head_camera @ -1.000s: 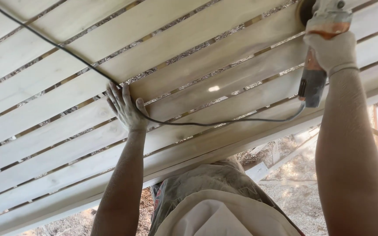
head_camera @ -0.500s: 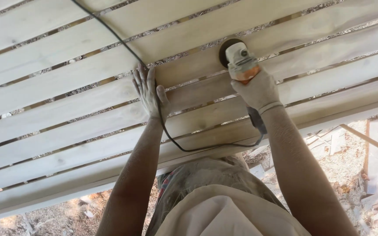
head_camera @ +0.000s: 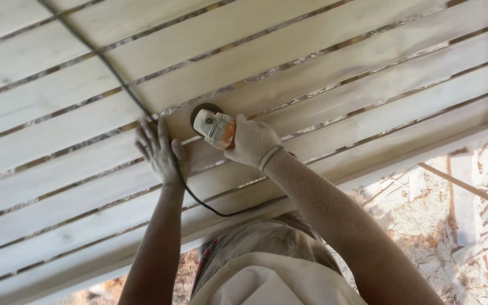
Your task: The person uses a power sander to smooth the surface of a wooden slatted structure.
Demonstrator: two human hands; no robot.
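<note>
Two hands up on the slatted wood ceiling [head_camera: 323, 62] here: the gloved right hand [head_camera: 253, 141] is wrapped tight around a white and orange angle grinder [head_camera: 214, 127], disc flat against a plank, while the bare left hand [head_camera: 161, 151] sits just beside it, fingers spread on the board, black power cord [head_camera: 103, 62] running under the palm.

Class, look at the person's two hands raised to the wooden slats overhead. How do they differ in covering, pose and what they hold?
The right hand wears a pale glove; the left hand is bare. The right hand is closed around a sander; the left hand holds nothing solid, lying flat with fingers spread. The black cord runs by the left hand, not the right. Both reach up to the slats.
</note>
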